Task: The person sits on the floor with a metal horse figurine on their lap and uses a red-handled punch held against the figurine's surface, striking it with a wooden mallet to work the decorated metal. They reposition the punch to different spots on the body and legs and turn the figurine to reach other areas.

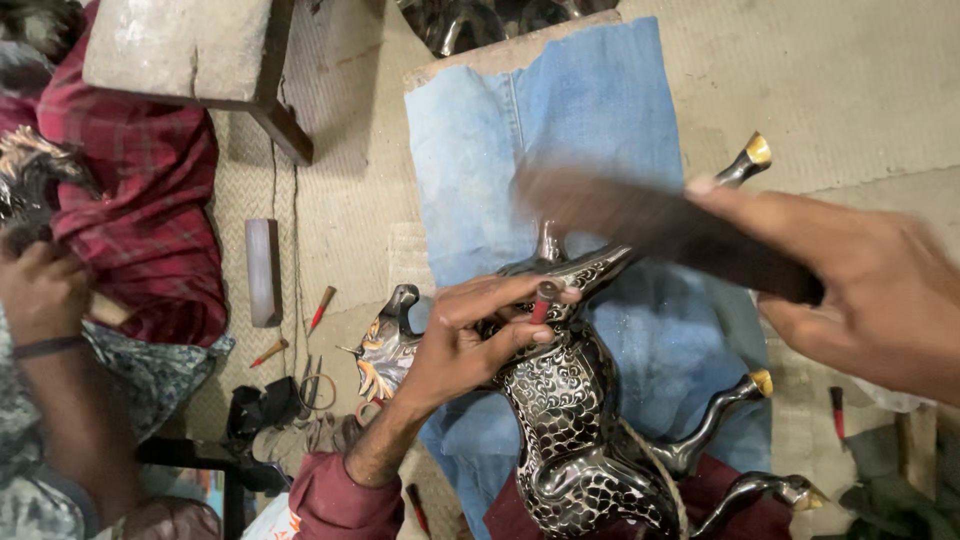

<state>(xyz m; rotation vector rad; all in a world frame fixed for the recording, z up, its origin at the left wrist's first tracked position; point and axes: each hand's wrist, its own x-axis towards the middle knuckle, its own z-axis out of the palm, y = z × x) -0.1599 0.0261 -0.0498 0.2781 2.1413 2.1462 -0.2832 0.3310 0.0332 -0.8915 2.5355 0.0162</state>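
black engraved metal horse figurine (570, 420) under left hand (470, 340) pinching a small red-tipped punch (544, 299), right hand (860, 290) gripping a blurred dark mallet (650, 225).

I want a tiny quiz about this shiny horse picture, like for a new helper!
1. True or false: the black metal horse figure with carved scale patterns lies on a blue denim cloth.
2. What does the left hand pinch?
3. Which hand grips the dark wooden mallet? A left, B right.

Key:
1. True.
2. A small red-handled chisel, set against the horse.
3. B, the right hand; the mallet is motion-blurred.
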